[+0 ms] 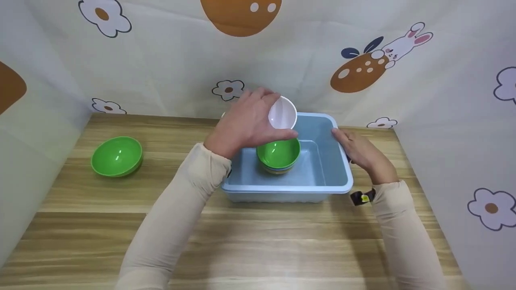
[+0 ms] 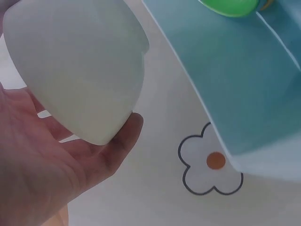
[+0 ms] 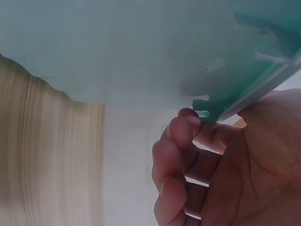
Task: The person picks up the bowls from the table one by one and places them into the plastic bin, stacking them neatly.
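Observation:
My left hand (image 1: 250,123) holds a white bowl (image 1: 283,114) tilted on its side above the light blue plastic tub (image 1: 322,169). In the left wrist view, the bowl's smooth outside (image 2: 80,66) lies against the fingers, with one fingertip curling round it. Inside the tub a green bowl (image 1: 279,155) tops a small stack, blue and yellowish edges showing beneath it. On the tub's right rim, my right hand (image 1: 363,154) has its thumb on top, while the right wrist view shows curled fingers (image 3: 168,157) under the edge.
Another green bowl (image 1: 117,157) sits by itself on the wooden table (image 1: 258,245), at the left. Hanging cloth (image 1: 173,60) printed with flowers and a rabbit encloses the back and both sides, close behind the tub.

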Action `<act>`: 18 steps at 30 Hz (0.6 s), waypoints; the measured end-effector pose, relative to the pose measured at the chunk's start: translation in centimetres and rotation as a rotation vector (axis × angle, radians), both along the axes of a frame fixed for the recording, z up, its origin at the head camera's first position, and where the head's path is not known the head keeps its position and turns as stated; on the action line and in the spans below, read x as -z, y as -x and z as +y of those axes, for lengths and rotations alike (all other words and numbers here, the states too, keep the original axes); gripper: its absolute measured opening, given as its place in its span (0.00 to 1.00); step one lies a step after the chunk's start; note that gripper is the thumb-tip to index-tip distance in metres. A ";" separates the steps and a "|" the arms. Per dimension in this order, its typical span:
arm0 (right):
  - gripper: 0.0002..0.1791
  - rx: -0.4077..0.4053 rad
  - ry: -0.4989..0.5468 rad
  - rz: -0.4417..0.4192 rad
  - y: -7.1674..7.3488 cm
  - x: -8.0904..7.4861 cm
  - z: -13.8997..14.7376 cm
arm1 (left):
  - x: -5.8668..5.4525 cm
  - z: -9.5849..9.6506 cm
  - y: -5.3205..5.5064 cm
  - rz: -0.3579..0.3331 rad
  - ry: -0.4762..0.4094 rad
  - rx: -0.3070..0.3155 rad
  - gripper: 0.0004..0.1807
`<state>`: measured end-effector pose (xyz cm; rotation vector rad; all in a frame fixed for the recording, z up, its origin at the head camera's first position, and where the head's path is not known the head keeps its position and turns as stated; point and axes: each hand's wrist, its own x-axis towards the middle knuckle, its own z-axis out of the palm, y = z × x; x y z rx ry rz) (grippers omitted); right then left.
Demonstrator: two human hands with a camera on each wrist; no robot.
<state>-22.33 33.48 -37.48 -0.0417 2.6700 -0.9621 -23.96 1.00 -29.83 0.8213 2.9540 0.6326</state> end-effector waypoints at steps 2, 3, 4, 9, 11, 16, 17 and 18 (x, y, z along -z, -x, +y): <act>0.43 0.004 -0.006 0.000 0.0 0.0 0.0 | 0.1 0.5 0.0 0.002 -0.003 0.006 0.58; 0.43 0.006 -0.010 0.002 -0.1 0.0 0.0 | 0.2 0.7 0.0 0.001 -0.003 0.007 0.57; 0.43 0.008 -0.011 0.003 -0.1 -0.1 0.0 | 0.3 0.9 0.1 0.001 -0.005 0.008 0.57; 0.43 0.013 -0.002 -0.008 -0.1 -0.1 -0.1 | 0.4 1.7 0.2 -0.011 0.005 0.014 0.56; 0.43 0.009 0.008 -0.011 -0.1 -0.1 -0.1 | 0.5 1.9 0.3 -0.014 0.005 0.019 0.56; 0.41 -0.003 0.016 0.004 0.0 0.0 0.0 | 0.9 2.5 0.6 -0.007 -0.004 0.037 0.56; 0.41 -0.003 0.011 0.009 -0.1 -0.1 0.0 | 0.9 2.7 0.6 -0.004 -0.007 0.042 0.56; 0.41 -0.003 0.009 0.013 -0.1 -0.1 0.1 | 1.0 2.9 0.7 -0.004 -0.005 0.046 0.56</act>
